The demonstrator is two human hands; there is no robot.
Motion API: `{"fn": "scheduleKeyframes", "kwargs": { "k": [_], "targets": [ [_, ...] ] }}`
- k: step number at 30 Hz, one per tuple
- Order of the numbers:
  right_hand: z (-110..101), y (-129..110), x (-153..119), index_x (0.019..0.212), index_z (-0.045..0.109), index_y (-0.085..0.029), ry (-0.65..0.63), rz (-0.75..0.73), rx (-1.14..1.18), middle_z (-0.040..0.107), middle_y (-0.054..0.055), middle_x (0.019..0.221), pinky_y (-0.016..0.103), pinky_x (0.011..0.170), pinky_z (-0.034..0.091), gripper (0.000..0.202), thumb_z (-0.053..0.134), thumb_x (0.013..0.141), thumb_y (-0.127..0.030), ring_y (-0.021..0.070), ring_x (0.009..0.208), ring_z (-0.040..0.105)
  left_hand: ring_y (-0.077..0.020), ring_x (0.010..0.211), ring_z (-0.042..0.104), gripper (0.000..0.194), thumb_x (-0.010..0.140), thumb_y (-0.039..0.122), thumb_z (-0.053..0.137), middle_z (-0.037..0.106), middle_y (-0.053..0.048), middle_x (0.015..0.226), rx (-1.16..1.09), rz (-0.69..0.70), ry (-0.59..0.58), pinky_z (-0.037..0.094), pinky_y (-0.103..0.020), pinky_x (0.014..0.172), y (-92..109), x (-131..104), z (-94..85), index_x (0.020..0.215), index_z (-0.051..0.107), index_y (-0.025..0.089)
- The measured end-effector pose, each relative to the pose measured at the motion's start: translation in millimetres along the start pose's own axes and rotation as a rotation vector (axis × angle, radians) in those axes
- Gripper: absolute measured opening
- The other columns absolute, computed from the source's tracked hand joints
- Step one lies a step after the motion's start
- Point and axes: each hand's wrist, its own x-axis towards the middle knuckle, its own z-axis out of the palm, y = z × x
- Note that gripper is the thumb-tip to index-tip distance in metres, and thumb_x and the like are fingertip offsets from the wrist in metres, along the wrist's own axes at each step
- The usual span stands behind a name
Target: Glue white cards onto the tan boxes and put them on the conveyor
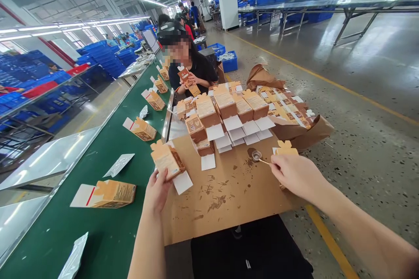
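My left hand (pixel 158 189) is closed round a small brown-and-tan carton (pixel 166 160), whose white flap hangs over the cardboard-covered table (pixel 235 200). Pinched in my right hand (pixel 296 174) is a thin swab-like stick (pixel 264 162). Its far end reaches the small clear round dish (pixel 256 155), beside wet brown spots on the cardboard. Another carton (pixel 286 147) stands partly hidden behind my right hand; I cannot tell whether the hand touches it. Stacked cartons (pixel 225 103) with white flaps sticking out fill the far part of the table.
On the left runs a green conveyor belt (pixel 122 222) bearing spaced cartons (pixel 114 194) and silvery packets (pixel 119 165). Across the table sits a person (pixel 196 67) holding a carton. Brown wrapping paper (pixel 296 133) with flat cartons lies at right. Blue bins (pixel 231 62) stand behind.
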Motion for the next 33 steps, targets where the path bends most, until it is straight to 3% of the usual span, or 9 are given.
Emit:
{"fn": "scheduleKeyframes", "kwargs": {
  "k": [4,7,10,13,16,18,22,27,33],
  "targets": [
    [6.6,1.1,56.2,0.064,0.051,-0.025,-0.080,0.024,-0.040,0.064,0.001,0.065,0.038,0.078,0.034,0.053,0.078,0.108,-0.015,0.0155,0.064,0.060,-0.0491,0.146,0.085,0.087,0.060,0.064,0.122,0.093,-0.019,0.139,-0.142,-0.045,-0.077,0.071,-0.064,0.125,-37.6,-57.6,-32.0,0.127,0.086,0.022],
    [16.1,3.0,80.3,0.056,0.052,-0.025,-0.139,0.023,-0.063,0.063,0.002,0.059,0.039,0.078,0.037,0.056,0.087,0.097,-0.011,0.0190,0.062,0.063,-0.0497,0.143,0.087,0.087,0.057,0.061,0.124,0.092,-0.021,0.141,-0.116,-0.107,-0.157,0.070,-0.066,0.125,-59.8,-86.1,-22.7,0.126,0.087,0.022],
    [13.3,7.9,85.8,0.052,0.047,-0.027,-0.158,0.016,-0.075,0.059,0.002,0.055,0.039,0.073,0.035,0.062,0.088,0.096,-0.011,0.0186,0.057,0.058,-0.0481,0.132,0.090,0.089,0.052,0.060,0.126,0.093,-0.021,0.133,-0.081,-0.117,-0.201,0.071,-0.066,0.122,-67.4,-95.9,-3.3,0.121,0.084,0.021],
    [1.5,10.5,67.1,0.058,0.049,-0.027,-0.114,-0.004,-0.059,0.059,0.000,0.058,0.038,0.071,0.031,0.059,0.081,0.107,-0.017,0.0164,0.058,0.056,-0.0452,0.125,0.091,0.092,0.050,0.063,0.126,0.094,-0.020,0.130,-0.072,-0.096,-0.207,0.072,-0.064,0.118,-64.1,-94.4,9.5,0.118,0.081,0.022],
    [4.4,-2.9,24.3,0.073,0.056,-0.028,-0.072,-0.056,-0.005,0.061,-0.002,0.064,0.035,0.067,0.029,0.047,0.068,0.119,-0.028,0.0144,0.058,0.056,-0.0428,0.125,0.091,0.094,0.051,0.067,0.125,0.093,-0.020,0.131,-0.071,-0.070,-0.182,0.073,-0.060,0.116,-59.9,-92.9,16.0,0.120,0.080,0.021],
    [24.1,-24.7,-9.5,0.078,0.056,-0.029,-0.080,-0.128,0.068,0.061,-0.005,0.063,0.033,0.062,0.030,0.043,0.066,0.120,-0.031,0.0137,0.053,0.053,-0.0420,0.126,0.091,0.096,0.053,0.069,0.124,0.093,-0.021,0.134,-0.067,-0.056,-0.163,0.073,-0.058,0.115,-59.3,-94.4,19.7,0.122,0.079,0.022],
    [89.9,-82.9,-57.2,0.080,0.052,-0.029,0.063,-0.327,0.271,0.062,-0.004,0.066,0.033,0.062,0.031,0.037,0.056,0.114,-0.015,0.0148,0.055,0.053,-0.0405,0.124,0.091,0.095,0.057,0.071,0.122,0.091,-0.019,0.134,-0.019,-0.028,-0.155,0.073,-0.057,0.113,-62.5,-99.8,25.2,0.125,0.076,0.024],
    [144.4,-126.9,-60.6,0.082,0.055,-0.029,0.061,-0.385,0.272,0.073,-0.002,0.073,0.031,0.066,0.034,0.034,0.054,0.113,-0.015,0.0161,0.061,0.062,-0.0381,0.120,0.091,0.093,0.060,0.070,0.121,0.090,-0.015,0.128,0.035,0.009,-0.165,0.073,-0.054,0.110,-68.9,-101.1,21.7,0.126,0.072,0.026],
    [152.9,-118.5,-53.1,0.082,0.056,-0.029,0.094,-0.366,0.255,0.072,-0.003,0.072,0.033,0.065,0.033,0.034,0.056,0.110,-0.010,0.0167,0.058,0.060,-0.0404,0.132,0.090,0.093,0.068,0.063,0.119,0.089,-0.015,0.136,0.041,0.052,-0.170,0.072,-0.056,0.116,-74.5,-112.9,21.3,0.138,0.070,0.027]
  ]
}}
